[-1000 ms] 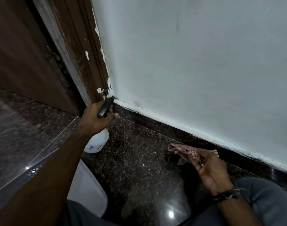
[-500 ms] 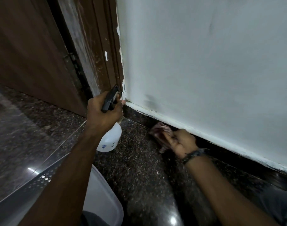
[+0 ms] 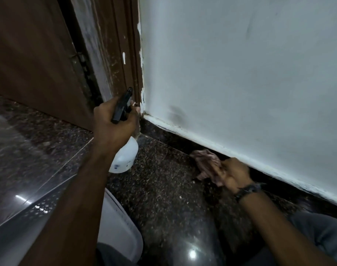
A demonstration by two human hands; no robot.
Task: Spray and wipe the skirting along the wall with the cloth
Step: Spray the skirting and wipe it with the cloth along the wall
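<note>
My left hand [image 3: 114, 123] grips the black trigger head of a white spray bottle [image 3: 125, 158], held above the floor near the corner where the door frame meets the wall. The nozzle points toward the frame's foot. My right hand [image 3: 233, 175] grips a bunched pinkish checked cloth [image 3: 206, 164] and holds it against the dark granite skirting [image 3: 169, 137], which runs along the base of the white wall [image 3: 240, 73] from the corner toward the lower right. The cloth is blurred.
A brown wooden door [image 3: 29, 60] and paint-flecked door frame [image 3: 116, 54] stand at the left. The floor [image 3: 163, 189] is dark polished speckled granite. A white plastic container [image 3: 117, 227] sits under my left forearm. My grey-trousered knee [image 3: 321, 233] is at the lower right.
My right hand carried the cloth from the open floor up to the skirting and now holds it there. The left hand with the bottle has stayed by the corner while my view shifted closer.
</note>
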